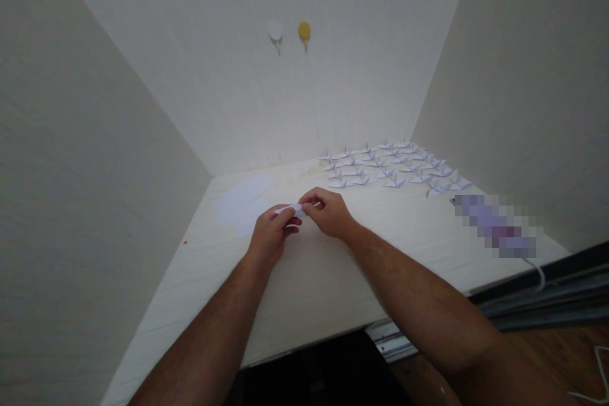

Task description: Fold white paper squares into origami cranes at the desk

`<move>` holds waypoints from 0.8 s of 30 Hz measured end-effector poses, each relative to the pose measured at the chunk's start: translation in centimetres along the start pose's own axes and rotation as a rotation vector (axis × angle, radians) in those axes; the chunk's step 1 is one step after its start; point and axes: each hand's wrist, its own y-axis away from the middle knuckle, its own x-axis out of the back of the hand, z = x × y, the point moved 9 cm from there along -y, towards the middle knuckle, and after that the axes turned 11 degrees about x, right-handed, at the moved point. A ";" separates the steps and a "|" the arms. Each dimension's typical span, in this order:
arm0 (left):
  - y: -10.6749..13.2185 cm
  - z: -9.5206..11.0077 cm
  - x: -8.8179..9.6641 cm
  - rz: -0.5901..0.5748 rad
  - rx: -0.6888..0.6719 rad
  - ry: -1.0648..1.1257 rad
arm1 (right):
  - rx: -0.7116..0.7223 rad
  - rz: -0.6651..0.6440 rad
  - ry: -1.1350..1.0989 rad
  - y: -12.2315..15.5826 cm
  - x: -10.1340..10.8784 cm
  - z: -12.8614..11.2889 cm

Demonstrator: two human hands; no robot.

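My left hand and my right hand meet over the middle of a white table. Both pinch a small folded piece of white paper between fingers and thumbs. The paper is narrow and lies roughly level just above the tabletop. Most of it is hidden by my fingers. A loose stack of white paper sheets lies flat just behind my left hand.
Several small folded paper cranes stand in rows at the back right of the table. A blurred-out object with a white cable lies at the right edge. Two round hooks hang on the back wall. Walls close in left, right and behind.
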 end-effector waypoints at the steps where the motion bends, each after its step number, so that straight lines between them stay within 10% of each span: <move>1: 0.1 0.2 0.0 -0.003 -0.017 -0.009 | -0.070 0.021 -0.036 0.0 0.2 0.6; 24: 0.0 0.1 0.4 0.036 -0.029 -0.090 | -0.124 -0.146 0.051 0.2 -0.5 1.5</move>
